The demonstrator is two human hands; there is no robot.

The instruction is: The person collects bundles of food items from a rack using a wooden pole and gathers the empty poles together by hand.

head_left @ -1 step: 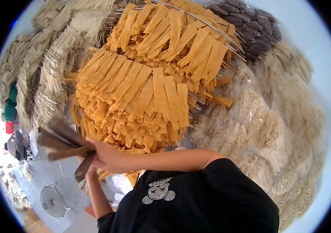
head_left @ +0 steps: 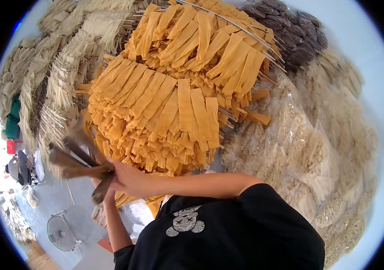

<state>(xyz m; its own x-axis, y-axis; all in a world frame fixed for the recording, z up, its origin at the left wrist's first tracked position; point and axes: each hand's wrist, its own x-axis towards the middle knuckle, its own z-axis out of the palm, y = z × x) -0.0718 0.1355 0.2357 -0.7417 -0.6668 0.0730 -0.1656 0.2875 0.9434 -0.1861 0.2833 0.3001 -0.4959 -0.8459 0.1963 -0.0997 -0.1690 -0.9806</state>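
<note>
Bundle of dark brown strips [head_left: 86,172]: held in the air to the left of the front orange strip stack [head_left: 156,101], not set down. Right hand [head_left: 131,178]: closed around the gathered end of the bundle; the free ends fan out to the left and blur. Left hand [head_left: 109,194]: just below and behind the right, mostly hidden; its grip cannot be told.

Progress, judged from layout: gathering of the brown strips looks done at the held end; the free ends are uneven and spread. No tie is visible, so cannot tell whether the bundle is finished. Placing it is not yet done.

Surroundings: orange strips lie in overlapping rows, front stack and rear orange stack [head_left: 219,42], neither touched by the visible hand. Thin rods [head_left: 241,28] lie across the rear one. Plastic-wrapped pale bundles [head_left: 291,148] sit to the right; dark grey-brown bundles [head_left: 286,33] lie beyond.
</note>
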